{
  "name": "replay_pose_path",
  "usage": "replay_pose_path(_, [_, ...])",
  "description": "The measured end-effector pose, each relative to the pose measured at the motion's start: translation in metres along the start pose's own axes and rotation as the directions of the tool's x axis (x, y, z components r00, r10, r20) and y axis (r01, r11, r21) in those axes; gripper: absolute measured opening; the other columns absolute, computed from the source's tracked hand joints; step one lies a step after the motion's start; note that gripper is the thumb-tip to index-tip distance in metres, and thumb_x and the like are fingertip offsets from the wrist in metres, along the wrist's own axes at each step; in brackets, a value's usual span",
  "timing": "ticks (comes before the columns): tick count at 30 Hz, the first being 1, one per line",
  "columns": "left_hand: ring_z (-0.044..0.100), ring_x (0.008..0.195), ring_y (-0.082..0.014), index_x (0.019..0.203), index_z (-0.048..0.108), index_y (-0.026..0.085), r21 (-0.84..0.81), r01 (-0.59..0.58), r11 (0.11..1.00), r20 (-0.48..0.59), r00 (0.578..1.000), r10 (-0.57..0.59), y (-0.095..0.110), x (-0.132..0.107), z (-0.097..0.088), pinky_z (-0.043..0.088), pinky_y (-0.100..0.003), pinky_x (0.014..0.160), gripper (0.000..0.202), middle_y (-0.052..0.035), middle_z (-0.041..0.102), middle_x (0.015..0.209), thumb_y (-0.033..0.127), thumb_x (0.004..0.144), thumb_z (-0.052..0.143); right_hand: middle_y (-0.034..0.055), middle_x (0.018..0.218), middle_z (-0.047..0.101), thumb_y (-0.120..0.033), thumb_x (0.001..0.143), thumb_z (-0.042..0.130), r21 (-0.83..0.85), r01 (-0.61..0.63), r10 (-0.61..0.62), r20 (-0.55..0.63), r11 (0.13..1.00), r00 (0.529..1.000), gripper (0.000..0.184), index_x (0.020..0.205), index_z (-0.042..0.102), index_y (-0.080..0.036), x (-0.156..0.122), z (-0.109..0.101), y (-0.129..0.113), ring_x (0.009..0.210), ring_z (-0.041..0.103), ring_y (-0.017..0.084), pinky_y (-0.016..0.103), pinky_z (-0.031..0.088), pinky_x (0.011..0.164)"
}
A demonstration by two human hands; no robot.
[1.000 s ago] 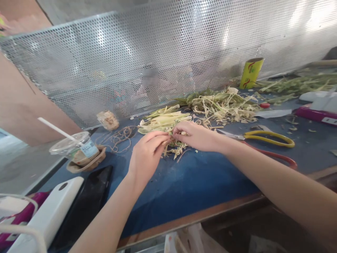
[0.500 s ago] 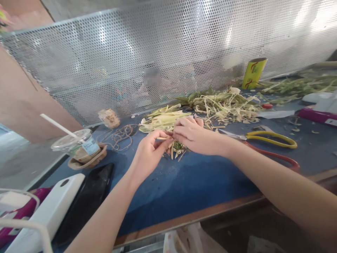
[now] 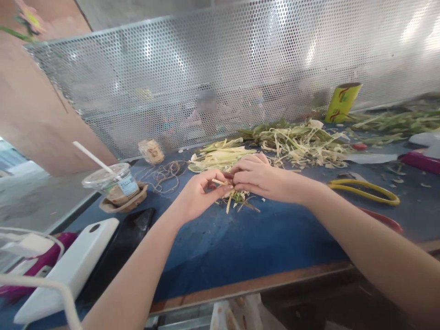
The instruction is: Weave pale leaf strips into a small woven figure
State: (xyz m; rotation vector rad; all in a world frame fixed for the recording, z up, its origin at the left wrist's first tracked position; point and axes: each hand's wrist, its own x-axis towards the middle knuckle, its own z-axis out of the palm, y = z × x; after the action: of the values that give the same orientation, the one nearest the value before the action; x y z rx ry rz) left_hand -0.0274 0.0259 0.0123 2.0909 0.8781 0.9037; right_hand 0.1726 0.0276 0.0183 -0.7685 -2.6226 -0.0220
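Observation:
Over the blue tabletop, my left hand [image 3: 202,190] pinches a thin pale stalk [image 3: 218,182] between thumb and fingers. My right hand [image 3: 263,178] meets it there, its fingers bent together at the stalk's other end. What the right fingertips grip is hidden. Just below both hands lies a small heap of green and pale cut scraps [image 3: 237,198], with short stalk pieces sticking out. Behind the hands spread flat, pale yellow-green corn husks [image 3: 222,156]. Scissors with yellow and red handles [image 3: 369,189] lie under and beyond my right forearm, their blades hidden.
At left are tangled twine [image 3: 168,173], a lidded cup [image 3: 118,185] with a straw, a black phone [image 3: 127,247] and a white power bank [image 3: 74,268]. Dried husk strips [image 3: 302,142] pile up behind, near a yellow tube [image 3: 343,103]. A perforated metal screen [image 3: 223,68] borders the table.
The view has shifted, so the table's things appear farther right. My hands stay together over the scraps, and the right hand now covers the scissor blades. More of the thin stalk shows.

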Motion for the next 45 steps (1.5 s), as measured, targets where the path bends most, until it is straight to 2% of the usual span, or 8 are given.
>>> replay_pose_path(4, [0.057,0.1,-0.0212,0.067,0.053,0.018,0.076,-0.06,0.995,-0.025,0.998,0.062,-0.003,0.0,0.001,0.047,-0.034,0.079,0.014,-0.0087,0.064,0.099,0.027,0.076,0.057,0.0051,0.101,0.051,-0.031,0.092,0.032,0.012,-0.073,0.074,-0.057,0.997,0.996,0.031,0.08,0.058,-0.02,0.001,0.008,0.0,0.098,0.038,0.02,0.038,0.025,0.086])
replay_pose_path(13, [0.061,0.076,-0.0181,0.072,0.068,0.018,0.205,-0.094,0.974,-0.19,0.973,0.134,-0.006,0.001,0.0,0.047,-0.029,0.065,0.012,-0.0065,0.067,0.081,0.029,0.07,0.064,0.005,0.1,0.05,-0.036,0.092,0.028,0.276,-0.127,0.137,-0.016,0.953,0.99,0.034,0.081,0.056,-0.02,0.006,0.02,0.01,0.097,0.041,0.018,0.038,0.028,0.087])
replay_pose_path(19, [0.061,0.071,-0.0175,0.07,0.07,0.02,0.225,-0.091,0.97,-0.241,0.96,0.146,-0.011,0.002,0.004,0.046,-0.028,0.062,0.013,-0.0044,0.069,0.074,0.032,0.07,0.065,0.0052,0.094,0.052,-0.037,0.092,0.027,-0.001,-0.102,0.101,-0.073,0.995,0.992,0.036,0.079,0.056,-0.02,0.004,0.024,0.011,0.091,0.039,0.019,0.037,0.026,0.082])
replay_pose_path(24, [0.059,0.065,-0.016,0.069,0.071,0.02,0.269,-0.072,0.96,-0.215,0.967,0.133,-0.009,0.003,0.004,0.041,-0.025,0.055,0.019,-0.0036,0.069,0.072,0.038,0.07,0.064,0.0061,0.096,0.054,-0.035,0.092,0.025,-0.046,-0.113,0.11,-0.067,0.992,0.992,0.035,0.085,0.056,-0.02,0.004,0.023,0.011,0.093,0.041,0.019,0.038,0.025,0.084])
replay_pose_path(28, [0.05,0.053,-0.0117,0.069,0.071,0.021,0.299,-0.033,0.954,-0.202,0.975,0.097,-0.008,0.003,0.002,0.034,-0.023,0.046,0.022,-0.0019,0.068,0.069,0.04,0.072,0.06,0.0055,0.101,0.055,-0.035,0.091,0.03,0.056,-0.132,0.137,-0.096,0.99,0.986,0.03,0.083,0.055,-0.02,0.001,0.013,0.015,0.101,0.042,0.02,0.039,0.025,0.087])
replay_pose_path(33, [0.04,0.046,-0.0087,0.071,0.071,0.021,0.294,-0.008,0.956,-0.219,0.973,0.075,-0.01,0.001,0.001,0.028,-0.022,0.042,0.019,-0.0002,0.064,0.066,0.038,0.071,0.061,0.005,0.105,0.057,-0.042,0.08,0.053,0.106,-0.135,0.151,-0.162,0.985,0.975,0.02,0.082,0.055,-0.022,-0.002,0.01,0.018,0.106,0.044,0.022,0.043,0.022,0.092])
replay_pose_path(39, [0.043,0.048,-0.0096,0.072,0.071,0.02,0.296,-0.014,0.955,-0.199,0.977,0.076,-0.009,0.001,0.002,0.029,-0.022,0.043,0.019,-0.0009,0.064,0.066,0.036,0.072,0.061,0.0043,0.096,0.063,-0.035,0.078,0.057,0.22,-0.093,0.13,-0.161,0.971,0.978,0.014,0.079,0.061,-0.021,0.0,0.013,0.018,0.099,0.051,0.02,0.041,0.027,0.092])
replay_pose_path(45, [0.055,0.063,-0.0123,0.076,0.072,0.02,0.221,-0.093,0.971,-0.161,0.978,0.131,-0.004,0.001,0.002,0.039,-0.023,0.053,0.012,-0.0028,0.066,0.074,0.028,0.071,0.065,0.0039,0.09,0.066,-0.03,0.071,0.064,0.596,-0.16,0.244,-0.062,0.787,0.968,0.012,0.068,0.064,-0.018,0.002,0.012,0.019,0.086,0.06,0.016,0.031,0.042,0.082])
